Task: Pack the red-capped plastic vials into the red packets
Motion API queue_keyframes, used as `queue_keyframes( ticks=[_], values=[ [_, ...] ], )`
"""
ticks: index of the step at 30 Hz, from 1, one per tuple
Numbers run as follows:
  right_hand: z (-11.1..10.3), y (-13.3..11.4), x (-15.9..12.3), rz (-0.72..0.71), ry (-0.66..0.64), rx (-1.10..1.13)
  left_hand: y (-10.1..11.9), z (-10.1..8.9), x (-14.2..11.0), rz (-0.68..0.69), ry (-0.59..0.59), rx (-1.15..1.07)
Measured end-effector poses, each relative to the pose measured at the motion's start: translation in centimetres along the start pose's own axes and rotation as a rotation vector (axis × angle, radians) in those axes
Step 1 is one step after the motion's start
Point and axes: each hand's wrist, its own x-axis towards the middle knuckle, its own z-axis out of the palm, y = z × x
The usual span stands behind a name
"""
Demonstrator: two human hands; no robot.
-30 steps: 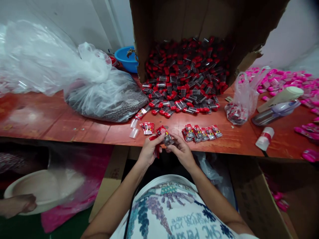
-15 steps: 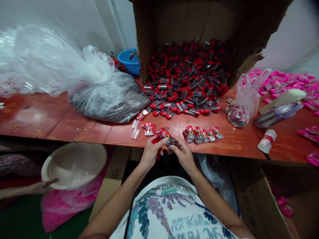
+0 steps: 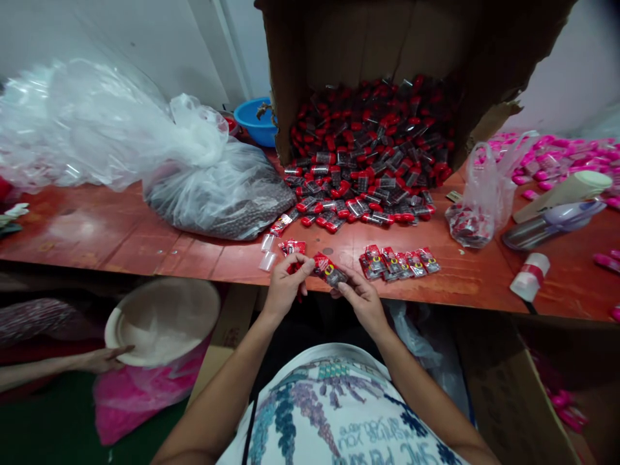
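A small red-and-dark printed packet is pinched by its right end in my right hand, just above the table's front edge. My left hand is closed, thumb against fingers, close to the packet's left end. Bits of red show between and below its fingers; what they belong to is hidden. Behind the left hand lie more red packets and small clear plastic tubes. To the right, several similar packets lie in an overlapping row.
A cardboard box on its side spills red-capped clear containers onto the red table. Around it are a bag of dark pieces, a blue basin, and a bottle. At left, another person's hand touches a pale basin.
My left hand has drawn a little left off the packet, baring more of it, while my right hand keeps hold. The view has shifted slightly. The other person's hand and basin appear further right.
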Motion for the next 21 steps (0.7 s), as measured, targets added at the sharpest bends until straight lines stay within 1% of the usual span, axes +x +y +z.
queue_keyframes(
  ticks=[3,5,9,12,15,17,21],
  values=[
    [0.0,0.0,0.0,0.018,0.01,0.048,-0.1,0.5,-0.3,-0.035,0.047,-0.174],
    [0.1,-0.1,-0.1,0.023,0.009,0.066,-0.1,0.9,-0.7,-0.061,0.058,-0.239],
    [0.7,-0.2,-0.4,0.004,-0.027,0.082,-0.3,1.7,-1.5,-0.116,-0.004,-0.22],
    [1.1,0.1,-0.5,-0.052,-0.036,0.062,-0.6,2.2,-1.8,-0.129,0.047,-0.244],
    [1.1,0.6,-0.7,-0.115,-0.029,-0.031,-0.8,2.4,-2.0,-0.118,0.066,-0.223],
    [0.9,0.8,-0.8,-0.143,-0.021,-0.093,-0.8,2.5,-2.1,-0.104,0.043,-0.194],
    [0.5,0.6,-1.0,-0.193,-0.003,-0.201,-0.3,2.3,-2.2,-0.122,-0.007,-0.166]
  ],
)
